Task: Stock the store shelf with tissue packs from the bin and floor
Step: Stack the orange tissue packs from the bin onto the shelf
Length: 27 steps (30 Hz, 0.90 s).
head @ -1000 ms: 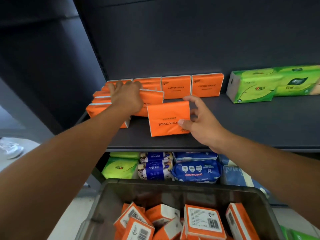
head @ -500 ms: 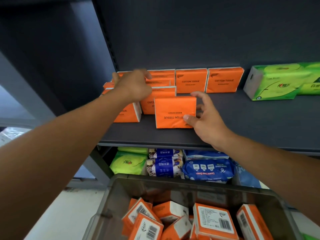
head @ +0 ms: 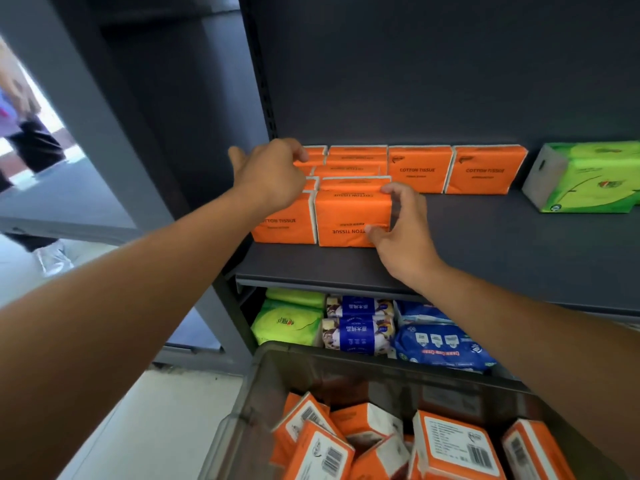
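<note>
Right hand (head: 401, 230) fingers and thumb were closed on the right edge of the upside-down pack (head: 349, 220), thumb low and fingers on the top corner. The pack was stood at the front left of the shelf (head: 485, 258), touching the left column (head: 284, 223) of orange packs. That column, at the shelf's left end, was gripped across its tops by the curled left hand (head: 273, 174). To finish well, the pack should be pushed back until seated against the one behind, its face kept level with its neighbour's, before either grip was eased; the inverted print might be judged worth correcting. Half a second earlier a gap had been left beside the column; it was since closed, the pack having been carried left and deeper onto the shelf.
</note>
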Available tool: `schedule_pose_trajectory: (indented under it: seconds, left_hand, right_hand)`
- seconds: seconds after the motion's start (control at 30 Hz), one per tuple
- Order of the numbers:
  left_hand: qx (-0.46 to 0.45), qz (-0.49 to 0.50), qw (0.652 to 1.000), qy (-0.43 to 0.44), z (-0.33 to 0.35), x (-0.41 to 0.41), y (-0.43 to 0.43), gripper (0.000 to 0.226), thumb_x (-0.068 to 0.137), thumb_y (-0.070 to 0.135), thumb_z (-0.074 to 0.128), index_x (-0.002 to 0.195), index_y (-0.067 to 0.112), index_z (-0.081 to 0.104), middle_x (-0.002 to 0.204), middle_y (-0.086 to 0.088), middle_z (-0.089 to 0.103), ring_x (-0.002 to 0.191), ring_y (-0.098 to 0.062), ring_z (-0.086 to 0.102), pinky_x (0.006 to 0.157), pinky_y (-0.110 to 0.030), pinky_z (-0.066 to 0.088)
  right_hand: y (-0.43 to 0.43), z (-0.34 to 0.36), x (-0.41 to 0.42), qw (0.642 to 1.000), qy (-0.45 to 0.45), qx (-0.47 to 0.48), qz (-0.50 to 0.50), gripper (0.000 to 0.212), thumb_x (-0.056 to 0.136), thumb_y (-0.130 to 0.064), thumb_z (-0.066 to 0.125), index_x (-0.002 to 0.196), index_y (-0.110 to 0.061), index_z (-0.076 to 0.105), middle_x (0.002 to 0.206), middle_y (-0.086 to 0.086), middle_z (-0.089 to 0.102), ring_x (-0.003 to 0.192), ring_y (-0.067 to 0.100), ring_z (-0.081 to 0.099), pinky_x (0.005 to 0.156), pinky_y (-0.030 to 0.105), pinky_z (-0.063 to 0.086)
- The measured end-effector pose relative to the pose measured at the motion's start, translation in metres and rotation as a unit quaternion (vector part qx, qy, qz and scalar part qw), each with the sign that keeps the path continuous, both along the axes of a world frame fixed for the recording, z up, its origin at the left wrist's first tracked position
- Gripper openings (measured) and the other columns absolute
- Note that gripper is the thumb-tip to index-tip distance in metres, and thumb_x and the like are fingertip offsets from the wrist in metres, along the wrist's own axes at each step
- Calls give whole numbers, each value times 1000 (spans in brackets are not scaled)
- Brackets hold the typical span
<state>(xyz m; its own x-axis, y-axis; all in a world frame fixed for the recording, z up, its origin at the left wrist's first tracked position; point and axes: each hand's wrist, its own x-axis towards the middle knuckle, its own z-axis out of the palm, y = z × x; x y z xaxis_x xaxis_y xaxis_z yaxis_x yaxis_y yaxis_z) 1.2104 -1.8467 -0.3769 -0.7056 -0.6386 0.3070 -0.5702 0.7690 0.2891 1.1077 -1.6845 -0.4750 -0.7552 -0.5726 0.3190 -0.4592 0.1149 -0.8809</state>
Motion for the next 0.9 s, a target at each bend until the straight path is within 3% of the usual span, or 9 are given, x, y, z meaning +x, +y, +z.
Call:
schedule_pose_trajectory:
  seconds: [0.1,0.23,0.3,0.4,0.5,0.67,0.9]
  left_hand:
    - [3,-3,1000,-3,2,9,1,49,85,5,40,123,30,58,120,3,63,107,-18,47,101,-35,17]
    - [-33,-10,999,-12,1,18,9,45,86,9,43,124,29,57,112,0,66,106,-20,52,93,-33,17]
    - [-56,-15,998,-30,0,22,17,42,89,14,45,127,27,56,109,0,66,107,-22,53,96,-35,20]
    - [-100,-20,993,-65,-4,30,31,38,92,20,48,130,24,55,108,0,62,108,-25,53,99,-39,24]
    - [-143,-22,983,-116,-12,40,48,41,92,27,48,133,23,52,125,-2,59,117,-28,50,101,-43,25]
    - [-164,-18,972,-169,-15,64,89,45,92,36,49,135,22,48,133,-4,54,124,-31,44,103,-48,27]
    - [-98,-26,976,-195,-20,110,153,47,94,36,52,137,19,45,135,-7,49,125,-34,43,96,-47,37]
  right_hand:
    - [-3,2,5,1000,-1,3,-5,63,89,-2,69,138,-25,38,138,-3,29,121,3,36,104,19,36]
    - [6,7,9,1000,-20,10,-1,80,84,-8,75,144,-30,27,140,-4,27,122,2,35,88,2,33]
    - [15,11,11,999,-16,47,1,81,84,-8,73,145,-31,24,139,-5,28,121,4,33,86,3,31]
    - [33,20,12,989,42,139,-11,74,87,-15,69,147,-29,26,146,0,30,133,16,34,105,30,36]
    - [54,35,17,966,106,234,-20,69,90,-21,64,149,-24,28,151,2,32,135,25,36,108,46,39]
    - [91,64,38,931,160,328,-18,65,93,-26,60,151,-23,29,152,3,36,132,29,42,104,45,41]
    - [148,83,78,900,182,396,4,60,95,-30,56,150,-24,33,151,5,41,133,30,44,100,41,43]
